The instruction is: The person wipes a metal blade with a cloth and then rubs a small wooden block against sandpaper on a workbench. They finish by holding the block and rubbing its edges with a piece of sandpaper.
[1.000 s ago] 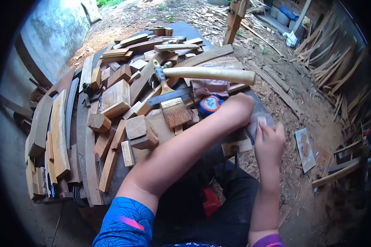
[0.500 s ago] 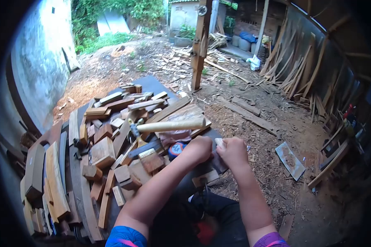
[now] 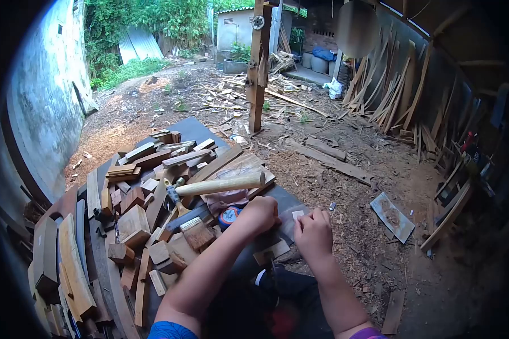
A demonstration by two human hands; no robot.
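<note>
My left hand (image 3: 259, 214) is closed near the bench's right edge, its fingers mostly turned away; what they hold, if anything, is hidden. A short distance to its right, my right hand (image 3: 314, 230) pinches a small pale flat piece (image 3: 297, 214) between thumb and fingers. Next to my left wrist lies a blue and orange tape measure (image 3: 229, 216). Above it a hammer (image 3: 220, 184) with a pale wooden handle rests across a crumpled pinkish cloth (image 3: 226, 199) and wood pieces. A light wooden block (image 3: 272, 252) sits below my hands.
Several wood offcuts (image 3: 134, 225) crowd the dark bench (image 3: 195, 133) on the left. A wooden post (image 3: 258, 73) stands ahead. Long boards (image 3: 404, 90) lean on the right wall. A pale flat panel (image 3: 392, 217) lies on the chip-strewn ground.
The view has shifted, so the scene sits slightly further left. My hands have moved a little apart, and my right hand has turned, with the pale piece still at its fingers.
</note>
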